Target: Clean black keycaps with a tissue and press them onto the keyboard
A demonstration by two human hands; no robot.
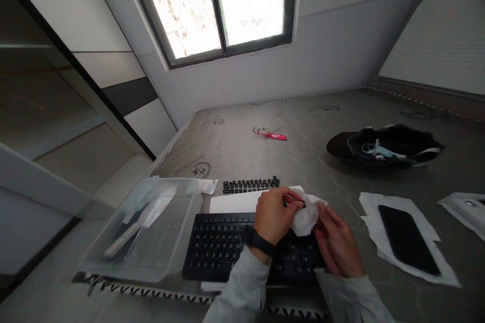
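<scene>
I'm over the keyboard [220, 250] now, both hands meeting just above its right half. My left hand [273, 214] is curled shut around a small dark piece, probably a keycap, though it's too small to be sure, and pinches the white wipe [306, 218] against it. My right hand [335, 239] cups the wipe from below, fingers bent. This looks like the wiping step; next calls for a steady turn of the piece inside the cloth. Count: one keyboard, one wipe, one row of loose keycaps [250, 184] beyond my left hand, one clear bin [151, 234] to its left, one phone [407, 238] right of my right hand.
</scene>
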